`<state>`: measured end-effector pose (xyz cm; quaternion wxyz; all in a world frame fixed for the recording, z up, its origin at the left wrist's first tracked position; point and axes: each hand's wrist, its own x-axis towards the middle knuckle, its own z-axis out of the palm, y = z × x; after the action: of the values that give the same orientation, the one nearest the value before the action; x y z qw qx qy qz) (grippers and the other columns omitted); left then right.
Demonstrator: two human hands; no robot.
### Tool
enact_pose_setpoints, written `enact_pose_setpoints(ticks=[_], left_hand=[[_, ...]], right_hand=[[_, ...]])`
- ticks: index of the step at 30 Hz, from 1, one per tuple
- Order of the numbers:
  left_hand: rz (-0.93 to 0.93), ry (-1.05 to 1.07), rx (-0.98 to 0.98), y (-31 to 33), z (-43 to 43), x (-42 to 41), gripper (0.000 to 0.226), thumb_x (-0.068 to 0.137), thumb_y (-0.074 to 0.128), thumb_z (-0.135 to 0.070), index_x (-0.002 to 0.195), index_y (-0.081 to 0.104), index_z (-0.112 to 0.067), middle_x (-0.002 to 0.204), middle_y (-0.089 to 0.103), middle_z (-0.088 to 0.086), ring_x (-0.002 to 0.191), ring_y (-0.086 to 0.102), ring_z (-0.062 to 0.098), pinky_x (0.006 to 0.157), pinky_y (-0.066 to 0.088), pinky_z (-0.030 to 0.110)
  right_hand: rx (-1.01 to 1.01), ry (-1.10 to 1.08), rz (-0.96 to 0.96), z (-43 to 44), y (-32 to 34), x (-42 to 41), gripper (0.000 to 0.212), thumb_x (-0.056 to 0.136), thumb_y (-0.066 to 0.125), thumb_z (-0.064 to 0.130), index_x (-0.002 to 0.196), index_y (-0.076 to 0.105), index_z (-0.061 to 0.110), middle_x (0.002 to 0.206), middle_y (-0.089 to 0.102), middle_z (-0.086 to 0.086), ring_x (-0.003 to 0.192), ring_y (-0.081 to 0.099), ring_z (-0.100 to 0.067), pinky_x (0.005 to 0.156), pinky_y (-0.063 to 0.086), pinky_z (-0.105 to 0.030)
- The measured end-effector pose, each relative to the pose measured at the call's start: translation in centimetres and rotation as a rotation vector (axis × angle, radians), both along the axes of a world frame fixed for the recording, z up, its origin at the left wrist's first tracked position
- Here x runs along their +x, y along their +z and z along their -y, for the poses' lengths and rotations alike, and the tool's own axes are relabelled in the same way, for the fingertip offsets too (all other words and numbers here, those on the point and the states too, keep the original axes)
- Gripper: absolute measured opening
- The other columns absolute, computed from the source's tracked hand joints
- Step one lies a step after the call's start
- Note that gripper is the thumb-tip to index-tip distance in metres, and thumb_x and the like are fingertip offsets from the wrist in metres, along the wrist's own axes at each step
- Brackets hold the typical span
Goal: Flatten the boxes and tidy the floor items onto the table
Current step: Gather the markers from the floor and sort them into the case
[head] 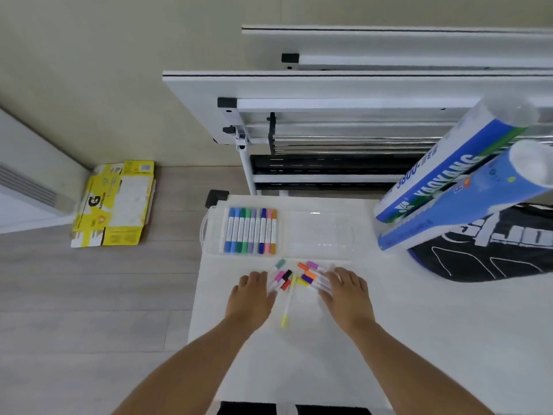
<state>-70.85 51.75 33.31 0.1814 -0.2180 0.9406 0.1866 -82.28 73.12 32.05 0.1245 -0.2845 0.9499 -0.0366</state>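
Right, head view: both hands are lying palm-down on the white table (329,339), flanking a loose pile of markers (299,277). Left hand (253,298) is spread flat w/ fingertips touching the pile's left edge; right hand (348,295) is flat too, fingers pressing on markers at the right, gripping nothing. Just beyond, a clear case (323,235) is holding a neat marker row (251,230). Flattened yellow box (113,205) is lying on the wood floor (89,295), well left of the table.
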Motion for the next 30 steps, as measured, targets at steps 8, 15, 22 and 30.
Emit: enact_pose_setpoints(ticks=[8,15,22,30], left_hand=[[0.169,-0.078,0.068,0.2,3.5,-1.5,0.017,0.096,0.060,-0.016,0.112,0.056,-0.016,0.103,0.059,0.001,0.093,0.059,0.017,0.085,0.055,0.032],[0.104,0.118,0.443,1.6,5.2,-3.0,0.006,0.089,0.062,-0.021,0.092,0.063,-0.016,0.090,0.064,-0.003,0.078,0.058,0.011,0.061,0.042,0.017],[-0.079,0.170,0.629,3.1,6.9,-6.6,0.013,0.091,0.066,-0.016,0.086,0.063,-0.003,0.078,0.063,0.008,0.068,0.055,0.010,0.062,0.045,0.014],[-0.157,-0.070,0.210,0.1,9.6,-9.4,0.030,0.097,0.060,-0.035,0.127,0.062,-0.029,0.138,0.056,-0.005,0.135,0.045,0.023,0.110,0.039,0.033]], right_hand=[[-0.001,-0.125,0.072,4.0,0.9,2.6,0.023,0.088,0.064,0.031,0.108,0.067,0.019,0.110,0.064,-0.001,0.099,0.063,-0.025,0.085,0.050,-0.038],[-0.155,-0.323,0.435,9.4,3.8,1.9,0.027,0.099,0.046,0.031,0.081,0.063,0.020,0.085,0.065,0.000,0.078,0.060,-0.014,0.065,0.039,-0.024],[-0.519,-0.679,0.680,15.0,4.1,-1.7,0.023,0.090,0.064,0.031,0.080,0.074,0.013,0.077,0.071,-0.003,0.072,0.064,-0.019,0.076,0.053,-0.034],[-0.271,-0.562,0.672,15.5,2.3,-7.3,0.032,0.095,0.057,0.032,0.071,0.063,0.012,0.066,0.058,0.000,0.065,0.054,-0.017,0.062,0.041,-0.026]])
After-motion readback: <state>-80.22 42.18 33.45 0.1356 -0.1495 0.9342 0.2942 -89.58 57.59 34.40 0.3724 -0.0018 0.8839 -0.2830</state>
